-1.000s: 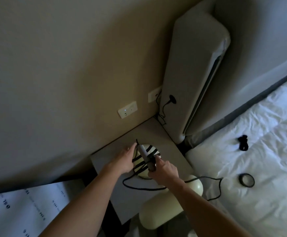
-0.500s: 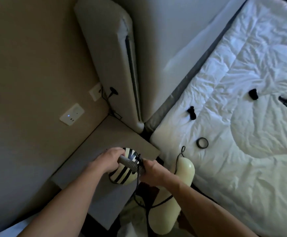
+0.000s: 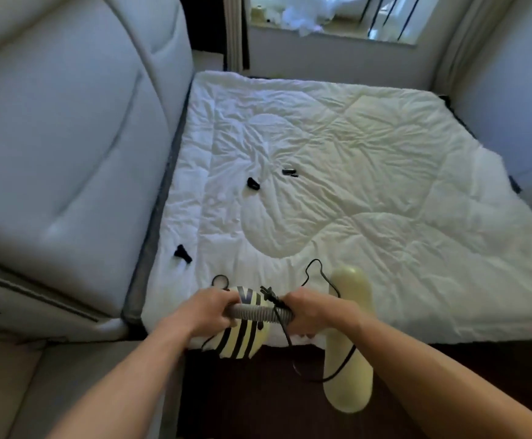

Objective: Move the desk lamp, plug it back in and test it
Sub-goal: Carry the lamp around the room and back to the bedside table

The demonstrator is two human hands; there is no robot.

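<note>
Here, at far left, the padded headboard (image 3: 68, 147) runs up the side of the bed, and the white quilt (image 3: 369, 185) spreads to its right. Three small black items lie on the quilt: one near the headboard (image 3: 182, 254), one farther out (image 3: 253, 183) and one beyond that (image 3: 290, 172). A thin black ring (image 3: 220, 280) sits at the quilt's near edge, just beyond the left hand (image 3: 206, 312). That hand is closed around the left end of the desk lamp's grey ribbed neck (image 3: 252, 312). The striped cream base (image 3: 242, 337) hangs below it, over the near edge of the bed. The right hand (image 3: 312, 312) is clenched on the neck's right end, where the black cord (image 3: 321, 277) is bunched. The cream lamp head (image 3: 348, 343) sits just right of that hand, reaching down over the dark floor (image 3: 258, 391).
</note>
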